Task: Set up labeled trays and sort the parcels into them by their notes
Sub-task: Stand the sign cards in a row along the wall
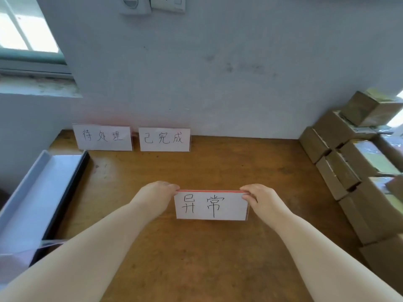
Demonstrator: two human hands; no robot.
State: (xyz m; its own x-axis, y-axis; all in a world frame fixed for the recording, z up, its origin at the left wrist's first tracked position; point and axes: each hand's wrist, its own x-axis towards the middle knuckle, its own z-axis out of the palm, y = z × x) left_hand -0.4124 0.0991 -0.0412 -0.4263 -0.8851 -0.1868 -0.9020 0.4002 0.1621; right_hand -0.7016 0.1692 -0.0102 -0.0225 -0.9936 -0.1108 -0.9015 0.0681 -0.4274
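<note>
A white label card (211, 205) with handwritten black characters and a red top edge stands upright above the middle of the wooden table (196, 258). My left hand (158, 196) pinches its top left corner and my right hand (260, 198) pinches its top right corner. Two more white label cards stand at the back against the wall, the left card (103, 137) and the right card (164, 139) side by side. Grey trays (32, 203) are stacked at the table's left edge. Brown cardboard parcels (349, 166) are piled along the right side.
A grey wall (218, 73) rises directly behind the table, with sockets at the top. A window and sill are at the upper left. The parcel pile runs from the back right corner down to the front right.
</note>
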